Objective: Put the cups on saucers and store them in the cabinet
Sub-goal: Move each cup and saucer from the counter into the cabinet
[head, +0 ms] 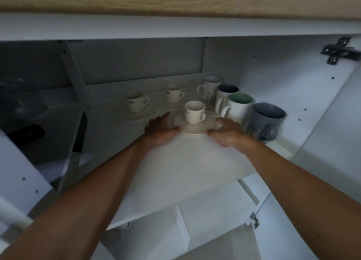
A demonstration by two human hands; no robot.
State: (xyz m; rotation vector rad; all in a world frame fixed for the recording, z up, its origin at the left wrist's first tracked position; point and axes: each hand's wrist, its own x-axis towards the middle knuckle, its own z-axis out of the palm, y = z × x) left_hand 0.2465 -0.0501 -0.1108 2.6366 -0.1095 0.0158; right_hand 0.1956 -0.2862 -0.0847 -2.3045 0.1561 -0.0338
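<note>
Two bare arms reach into an open white cabinet (293,87). The left hand (161,129) grips the saucer (195,128) at its 9 o'clock edge, with the thumb curled over the rim. The right hand (227,133) grips the same saucer at its 3 o'clock edge, fingers on the rim. A small white cup (194,112) stands upright in the middle of this saucer, and its handle points to about 4 o'clock. The saucer sits low on the white shelf (185,162); whether it touches the shelf cannot be told. At 10 o'clock from the held cup, a second cup (135,103) stands on its own saucer (134,116). At 11 o'clock, farther back, a third cup (174,94) stands on another saucer (172,106). On the right side, from 1 o'clock round to 3 o'clock, four bigger mugs stand in a close row: a white mug (210,87) at the back, then a mug that is dark blue inside (226,94), then a mug that is green inside (238,106), then a grey-blue mug (266,121) at the front. The grey-blue mug is just beside the right hand. A metal hinge (340,50) is fixed to the cabinet wall at the top right.
</note>
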